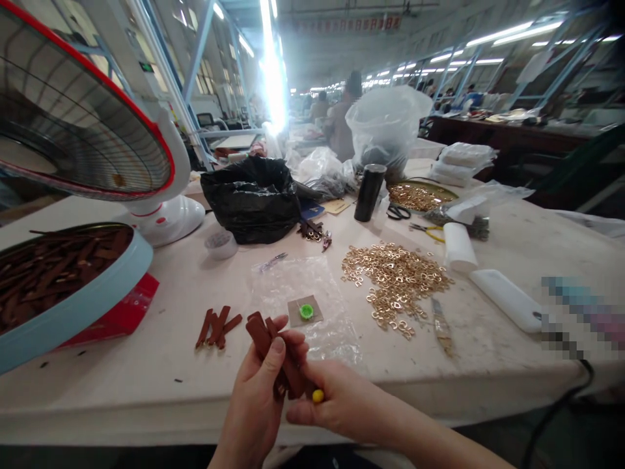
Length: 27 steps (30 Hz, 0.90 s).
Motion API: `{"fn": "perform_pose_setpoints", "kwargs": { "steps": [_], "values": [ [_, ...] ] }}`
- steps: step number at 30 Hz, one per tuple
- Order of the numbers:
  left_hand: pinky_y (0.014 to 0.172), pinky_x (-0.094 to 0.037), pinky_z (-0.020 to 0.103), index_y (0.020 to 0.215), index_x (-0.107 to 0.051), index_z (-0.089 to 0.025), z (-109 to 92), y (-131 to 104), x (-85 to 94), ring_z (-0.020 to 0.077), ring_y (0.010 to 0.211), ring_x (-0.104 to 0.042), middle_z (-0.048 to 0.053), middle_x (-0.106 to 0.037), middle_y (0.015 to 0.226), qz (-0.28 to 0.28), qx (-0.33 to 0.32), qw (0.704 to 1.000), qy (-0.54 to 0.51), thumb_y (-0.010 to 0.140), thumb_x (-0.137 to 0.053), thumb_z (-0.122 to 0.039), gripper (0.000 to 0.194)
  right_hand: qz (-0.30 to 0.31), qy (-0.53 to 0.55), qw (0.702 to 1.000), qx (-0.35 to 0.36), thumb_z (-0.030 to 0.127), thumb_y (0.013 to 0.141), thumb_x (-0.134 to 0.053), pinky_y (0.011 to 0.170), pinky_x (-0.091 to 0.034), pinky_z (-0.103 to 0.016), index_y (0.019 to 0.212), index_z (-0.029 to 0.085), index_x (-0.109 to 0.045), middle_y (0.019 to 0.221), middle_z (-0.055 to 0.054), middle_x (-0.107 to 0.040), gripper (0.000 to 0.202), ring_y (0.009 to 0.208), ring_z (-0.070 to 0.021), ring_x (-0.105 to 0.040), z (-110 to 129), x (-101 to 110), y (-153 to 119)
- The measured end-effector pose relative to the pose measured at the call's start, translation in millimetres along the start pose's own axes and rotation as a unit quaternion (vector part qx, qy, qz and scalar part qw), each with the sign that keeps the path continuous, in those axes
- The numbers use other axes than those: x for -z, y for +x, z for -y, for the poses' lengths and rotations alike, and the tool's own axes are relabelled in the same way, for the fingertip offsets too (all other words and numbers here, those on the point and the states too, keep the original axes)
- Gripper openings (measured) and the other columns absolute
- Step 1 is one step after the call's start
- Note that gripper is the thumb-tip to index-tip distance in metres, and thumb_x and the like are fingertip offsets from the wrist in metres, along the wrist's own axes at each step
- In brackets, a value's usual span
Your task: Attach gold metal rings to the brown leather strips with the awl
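Note:
My left hand (256, 397) is closed round a bunch of brown leather straps (261, 333), its thumb pressed across them. Against the lower end of the bunch is my right hand (336, 396), closed, with a round yellow knob (318, 395) showing between thumb and fingers. What the knob belongs to is hidden in the grip. A few more brown straps (218, 327) lie on the table to the left. Just beyond my hands, a small green cap-like dish (306, 312) sits on a square of card on clear plastic sheeting (322, 280).
Gold-coloured metal rings (398, 280) are heaped right of the plastic. A blue-rimmed tray (112, 280) of brown straps and a fan (166, 215) stand at left. Further back are a black bag (251, 202), a black cylinder (370, 193), scissors (399, 212) and yellow-handled pliers (433, 232).

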<state>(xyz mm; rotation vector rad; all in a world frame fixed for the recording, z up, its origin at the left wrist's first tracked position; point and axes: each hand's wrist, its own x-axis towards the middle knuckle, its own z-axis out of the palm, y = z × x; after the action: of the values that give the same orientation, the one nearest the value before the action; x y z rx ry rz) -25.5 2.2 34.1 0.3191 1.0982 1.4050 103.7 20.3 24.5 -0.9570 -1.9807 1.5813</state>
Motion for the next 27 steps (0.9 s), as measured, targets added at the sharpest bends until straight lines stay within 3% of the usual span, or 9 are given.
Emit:
{"fn": "perform_pose_setpoints", "kwargs": {
  "steps": [7, 9, 11, 13, 17, 21, 24, 27],
  "values": [
    [0.064, -0.052, 0.026, 0.089, -0.061, -0.018, 2.5, 3.1, -4.3, 0.0147, 0.069, -0.065, 0.002, -0.071, 0.076, -0.010, 0.017, 1.000, 0.016, 0.057, -0.078, -0.028, 0.038, -0.051, -0.049, 0.997, -0.002, 0.019, 0.075, -0.050, 0.048, -0.028, -0.020, 0.063, 0.018, -0.046, 0.060, 0.004, -0.044, 0.013, 0.054, -0.0084, -0.039, -1.5, 7.4, -6.0],
    [0.058, -0.049, 0.022, 0.090, -0.060, -0.018, 6.3, 8.5, 0.0, 0.0133, 0.066, -0.062, 0.002, -0.070, 0.077, -0.011, -0.016, 0.997, 0.072, 0.061, -0.075, -0.033, 0.036, -0.074, -0.062, 0.995, -0.021, 0.018, 0.073, -0.048, 0.046, -0.026, -0.020, 0.060, 0.018, -0.043, 0.055, 0.005, -0.040, 0.014, 0.050, -0.0076, -0.035, -1.6, 10.4, -7.6],
    [0.052, -0.045, 0.021, 0.095, -0.058, -0.020, 9.1, 14.7, 7.1, 0.0110, 0.060, -0.057, 0.002, -0.067, 0.081, -0.012, -0.095, 0.980, 0.175, 0.070, -0.066, -0.038, 0.032, -0.098, -0.069, 0.992, -0.050, 0.017, 0.072, -0.047, 0.044, -0.024, -0.019, 0.058, 0.018, -0.041, 0.052, 0.006, -0.037, 0.016, 0.047, -0.0073, -0.032, -0.9, 15.7, -9.4],
    [0.060, -0.046, 0.024, 0.100, -0.057, -0.022, 10.5, 19.2, 14.0, 0.0125, 0.066, -0.056, 0.003, -0.064, 0.090, -0.025, -0.196, 0.934, 0.299, 0.076, -0.059, -0.036, 0.028, -0.109, -0.066, 0.990, -0.067, 0.016, 0.071, -0.046, 0.043, -0.024, -0.019, 0.057, 0.018, -0.041, 0.050, 0.006, -0.036, 0.015, 0.048, -0.0074, -0.032, -0.5, 21.9, -11.0],
    [0.088, -0.042, 0.036, 0.105, -0.058, -0.021, 13.7, 19.4, 19.5, 0.0238, 0.098, -0.054, 0.008, -0.054, 0.103, -0.049, -0.361, 0.808, 0.463, 0.076, -0.057, -0.030, 0.030, -0.124, -0.052, 0.988, -0.079, 0.015, 0.071, -0.045, 0.043, -0.025, -0.019, 0.057, 0.018, -0.041, 0.051, 0.006, -0.037, 0.015, 0.049, -0.0077, -0.033, -1.4, 28.9, -12.6],
    [0.081, -0.049, 0.038, 0.117, -0.052, -0.023, 20.4, 22.8, 22.7, 0.0233, 0.091, -0.057, 0.009, -0.044, 0.110, -0.071, -0.431, 0.726, 0.531, 0.075, -0.057, -0.030, 0.043, -0.137, -0.048, 0.987, -0.070, 0.014, 0.070, -0.044, 0.043, -0.024, -0.019, 0.054, 0.018, -0.039, 0.051, 0.006, -0.035, 0.016, 0.049, -0.0072, -0.032, -1.9, 27.3, -13.5],
    [0.073, -0.051, 0.035, 0.101, -0.061, -0.026, 24.9, 34.4, 29.0, 0.0222, 0.082, -0.059, 0.007, -0.052, 0.100, 0.016, -0.454, 0.658, 0.600, 0.076, -0.056, -0.028, 0.026, -0.131, -0.036, 0.989, -0.055, 0.014, 0.069, -0.046, 0.043, -0.024, -0.019, 0.053, 0.018, -0.036, 0.051, 0.006, -0.033, 0.019, 0.049, -0.0068, -0.030, -3.3, 25.9, -15.0],
    [0.072, -0.051, 0.032, 0.092, -0.062, -0.026, 30.7, 45.3, 32.3, 0.0226, 0.082, -0.060, 0.006, -0.058, 0.091, 0.121, -0.459, 0.630, 0.615, 0.077, -0.052, -0.023, 0.018, -0.127, 0.012, 0.991, -0.041, 0.015, 0.070, -0.047, 0.044, -0.024, -0.018, 0.055, 0.018, -0.037, 0.053, 0.007, -0.033, 0.019, 0.051, -0.0066, -0.030, -7.3, 26.9, -16.7]
  ]
}}
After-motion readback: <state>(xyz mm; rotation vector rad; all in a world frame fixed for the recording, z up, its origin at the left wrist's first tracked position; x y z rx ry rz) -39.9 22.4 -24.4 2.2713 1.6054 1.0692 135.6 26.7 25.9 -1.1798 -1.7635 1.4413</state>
